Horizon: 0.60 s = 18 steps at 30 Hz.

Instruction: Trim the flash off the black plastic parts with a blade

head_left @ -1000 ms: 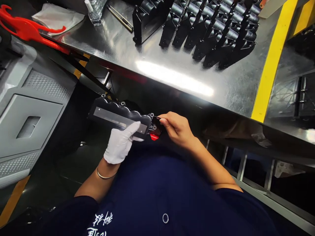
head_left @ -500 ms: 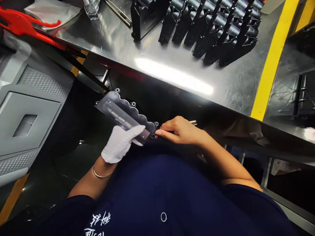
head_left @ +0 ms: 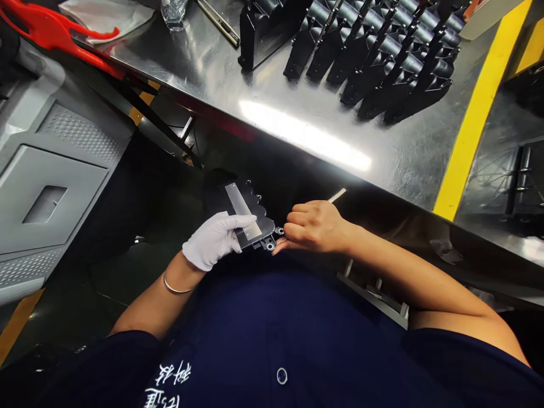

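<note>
My left hand (head_left: 215,238), in a white glove, pinches a black scalloped part (head_left: 266,224) with a pale flat strip (head_left: 242,207) along it. The thumb lies on the strip's lower end. Bare and curled, my right hand (head_left: 314,226) is at the part's right end, near its small ringed lugs. It is closed round a thin tool whose pale end (head_left: 338,195) sticks out behind the fingers; the tool's tip is hidden. The part hangs in front of my body, below the table's edge.
On the metal table (head_left: 221,85) stand rows of black parts (head_left: 374,51). A utility knife (head_left: 219,22), a clear bottle (head_left: 173,12) and a white bag (head_left: 110,17) lie further left. A red object (head_left: 55,34) overhangs the table's left edge. Yellow tape (head_left: 484,107) crosses the right side.
The black part has turned more upright and tilted, its far end swinging right. My right hand has curled tighter, and more of the tool's pale end shows. The view has shifted slightly.
</note>
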Each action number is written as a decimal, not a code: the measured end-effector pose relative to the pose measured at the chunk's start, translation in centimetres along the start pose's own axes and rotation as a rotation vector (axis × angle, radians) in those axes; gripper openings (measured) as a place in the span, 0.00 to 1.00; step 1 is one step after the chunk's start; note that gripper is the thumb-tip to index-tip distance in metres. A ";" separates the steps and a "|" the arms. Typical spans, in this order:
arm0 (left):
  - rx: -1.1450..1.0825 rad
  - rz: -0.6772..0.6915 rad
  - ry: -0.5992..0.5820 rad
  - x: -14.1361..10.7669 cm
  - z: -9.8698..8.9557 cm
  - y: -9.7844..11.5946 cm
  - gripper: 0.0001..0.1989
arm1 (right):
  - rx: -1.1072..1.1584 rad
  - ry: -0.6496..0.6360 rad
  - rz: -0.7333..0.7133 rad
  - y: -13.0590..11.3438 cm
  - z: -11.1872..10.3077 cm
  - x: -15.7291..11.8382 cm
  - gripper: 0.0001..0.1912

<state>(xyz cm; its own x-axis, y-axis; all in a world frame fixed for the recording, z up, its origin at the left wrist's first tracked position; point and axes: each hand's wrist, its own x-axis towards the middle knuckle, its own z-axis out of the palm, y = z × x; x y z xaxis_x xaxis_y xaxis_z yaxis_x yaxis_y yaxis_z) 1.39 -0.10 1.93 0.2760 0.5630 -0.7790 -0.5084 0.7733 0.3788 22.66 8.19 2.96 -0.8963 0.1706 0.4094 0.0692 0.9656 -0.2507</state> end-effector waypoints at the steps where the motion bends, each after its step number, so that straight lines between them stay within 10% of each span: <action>1: -0.016 0.010 -0.013 0.0 0.0 0.0 0.09 | -0.018 0.035 -0.001 0.0 0.0 0.0 0.31; 10: -0.092 -0.043 -0.033 0.4 0.2 -0.2 0.06 | 0.023 -0.233 0.127 0.3 0.1 -0.5 0.37; 18: -0.137 -0.130 -0.051 1.1 -0.2 -0.8 0.07 | -0.075 -0.021 0.022 0.4 0.2 -0.2 0.32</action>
<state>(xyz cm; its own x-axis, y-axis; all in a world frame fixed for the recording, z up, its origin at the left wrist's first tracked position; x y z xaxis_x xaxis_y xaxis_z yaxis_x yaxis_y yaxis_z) 1.91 -0.12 0.69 0.3864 0.4774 -0.7892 -0.5705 0.7960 0.2022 22.78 8.45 2.60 -0.9033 0.1883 0.3855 0.1210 0.9739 -0.1922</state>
